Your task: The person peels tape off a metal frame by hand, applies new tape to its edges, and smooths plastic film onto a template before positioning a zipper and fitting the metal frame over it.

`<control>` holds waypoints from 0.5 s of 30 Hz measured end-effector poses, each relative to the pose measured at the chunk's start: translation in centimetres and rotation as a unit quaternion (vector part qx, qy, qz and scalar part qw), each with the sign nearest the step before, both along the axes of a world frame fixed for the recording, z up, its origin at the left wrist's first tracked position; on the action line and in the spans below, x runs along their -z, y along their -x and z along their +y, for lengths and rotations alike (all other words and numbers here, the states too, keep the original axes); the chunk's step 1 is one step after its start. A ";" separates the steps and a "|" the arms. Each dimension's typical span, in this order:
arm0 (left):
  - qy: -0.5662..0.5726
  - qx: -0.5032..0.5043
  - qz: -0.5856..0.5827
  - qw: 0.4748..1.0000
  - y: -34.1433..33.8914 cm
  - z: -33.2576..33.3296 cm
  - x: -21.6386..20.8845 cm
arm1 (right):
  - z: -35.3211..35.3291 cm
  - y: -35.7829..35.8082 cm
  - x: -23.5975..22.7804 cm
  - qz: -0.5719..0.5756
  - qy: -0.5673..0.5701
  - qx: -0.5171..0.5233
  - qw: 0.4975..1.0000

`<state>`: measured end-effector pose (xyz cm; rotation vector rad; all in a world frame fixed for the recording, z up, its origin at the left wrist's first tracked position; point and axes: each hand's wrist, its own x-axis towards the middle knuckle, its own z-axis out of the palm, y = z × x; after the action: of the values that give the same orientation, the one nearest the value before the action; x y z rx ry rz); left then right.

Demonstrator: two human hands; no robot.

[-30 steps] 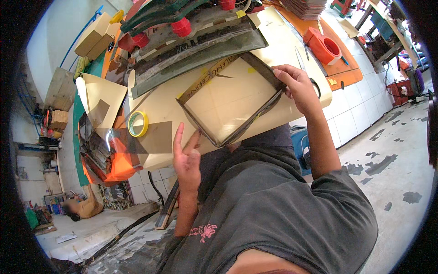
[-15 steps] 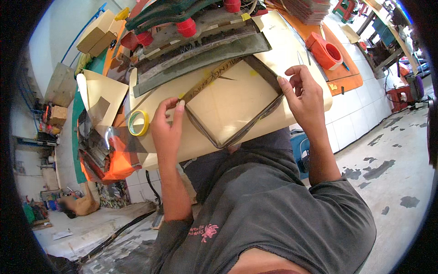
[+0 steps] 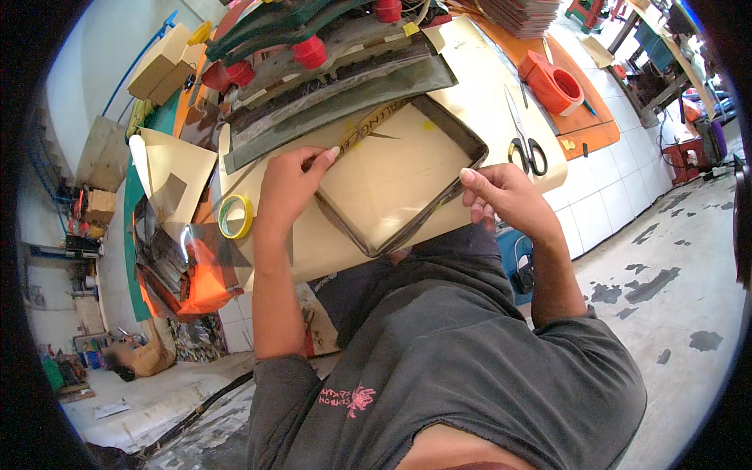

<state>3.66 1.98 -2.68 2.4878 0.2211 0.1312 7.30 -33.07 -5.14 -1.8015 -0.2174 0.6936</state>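
A dark rectangular frame (image 3: 427,215), with handwriting along its far left bar, lies on a pale yellow sheet (image 3: 457,47); the sheet shows through its middle. My left hand (image 3: 294,188) has its thumb and finger pinched on that left bar. At the right corner, my right hand (image 3: 509,200) is closed with the thumb at the outer edge of the frame; its curled fingers are partly hidden. Scissors (image 3: 526,149) with black and yellow handles lie just beyond my right hand. A yellow tape roll (image 3: 236,216) sits left of my left forearm.
A long dark squeegee-like blade (image 3: 345,110) lies beyond the frame, under a green machine part (image 3: 290,27) with red knobs. An orange tape dispenser (image 3: 552,84) stands at the right. Dark film pieces lie over an orange sheet (image 3: 202,270) at left. A person (image 3: 153,356) is far left.
My left hand has slid along the bar, away from the left corner. My right hand has come down and inward to the frame's right edge, uncovering the scissors.
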 end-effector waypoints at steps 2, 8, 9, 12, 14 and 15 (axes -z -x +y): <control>-0.021 -0.002 0.033 0.999 -0.3 0.1 0.4 | 0.4 0.3 0.5 -0.008 -0.013 0.012 1.000; -0.104 0.014 0.004 0.995 -0.3 0.9 1.1 | 0.8 0.3 1.1 -0.030 -0.035 0.032 0.998; -0.094 0.018 -0.016 0.995 0.1 1.0 1.1 | 0.9 0.2 1.1 -0.035 -0.040 0.033 0.998; -0.056 0.011 -0.002 0.998 1.2 0.6 0.7 | 0.8 -0.3 1.5 -0.041 -0.054 0.042 0.997; -0.028 0.000 0.032 0.999 2.1 0.4 0.8 | 0.7 -0.7 1.6 -0.043 -0.064 0.040 0.996; -0.009 -0.010 0.021 1.000 2.8 0.4 1.1 | 0.7 -0.9 1.6 -0.045 -0.073 0.035 0.996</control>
<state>0.90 2.41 -3.77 2.5078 0.2640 0.0898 8.19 -32.32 -6.79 -1.6936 -0.2562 0.5345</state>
